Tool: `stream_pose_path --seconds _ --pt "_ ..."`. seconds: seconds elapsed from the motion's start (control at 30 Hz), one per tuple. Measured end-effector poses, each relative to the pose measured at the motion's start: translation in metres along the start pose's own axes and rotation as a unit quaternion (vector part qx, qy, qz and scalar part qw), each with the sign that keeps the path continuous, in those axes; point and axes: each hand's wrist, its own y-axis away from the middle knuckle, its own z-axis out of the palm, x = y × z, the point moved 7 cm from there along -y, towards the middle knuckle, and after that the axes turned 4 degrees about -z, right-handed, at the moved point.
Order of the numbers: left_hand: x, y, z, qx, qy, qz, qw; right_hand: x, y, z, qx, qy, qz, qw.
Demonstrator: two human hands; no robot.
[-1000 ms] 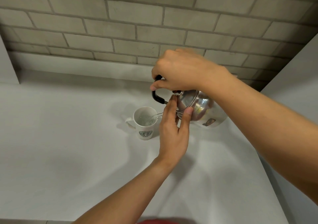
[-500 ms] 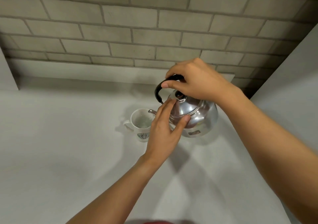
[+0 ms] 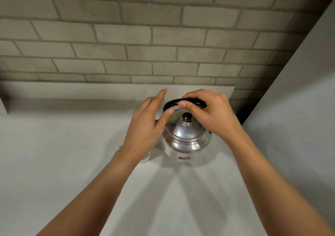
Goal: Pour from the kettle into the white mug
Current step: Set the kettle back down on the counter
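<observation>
A shiny steel kettle (image 3: 186, 141) with a black knob and black arched handle stands upright on the white counter (image 3: 54, 163). My right hand (image 3: 212, 114) is closed around the top of that handle. My left hand (image 3: 146, 125) hovers just left of the kettle with fingers spread, its thumb near the lid, holding nothing. The white mug (image 3: 145, 156) is almost wholly hidden under my left wrist; only a sliver of its side with a dark emblem shows.
A grey brick wall (image 3: 145, 45) rises behind a low white ledge (image 3: 90, 90) at the back of the counter. A plain white panel (image 3: 299, 99) closes off the right side, close to the kettle.
The kettle went from tilted over the mug to upright on the counter. My left hand came off the lid and opened. The view shifted, so my left arm now covers the mug.
</observation>
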Motion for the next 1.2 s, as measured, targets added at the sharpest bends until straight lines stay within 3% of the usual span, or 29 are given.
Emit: stream_pose_path --seconds 0.1,0.2,0.43,0.67,0.87,1.2 --pt "0.007 -0.01 0.007 -0.044 0.003 0.032 0.999 0.01 0.006 0.003 0.009 -0.005 0.002 1.0" --pt "0.009 -0.015 0.011 -0.04 0.008 0.053 0.998 0.024 0.006 0.007 0.008 -0.02 0.018 1.0" --pt "-0.019 -0.065 0.023 -0.026 -0.018 0.032 0.999 0.088 -0.017 0.03 -0.058 -0.006 0.094 0.994" --pt "-0.051 -0.098 0.029 -0.004 -0.039 0.026 0.999 0.125 -0.021 0.06 -0.138 0.025 0.113 0.984" --pt "-0.1 -0.14 0.053 -0.038 -0.004 -0.055 0.998 0.163 -0.056 0.092 -0.165 -0.027 0.13 0.977" --pt "-0.131 -0.173 0.076 -0.055 0.0 -0.041 0.998 0.21 -0.076 0.122 -0.169 -0.028 0.151 0.974"
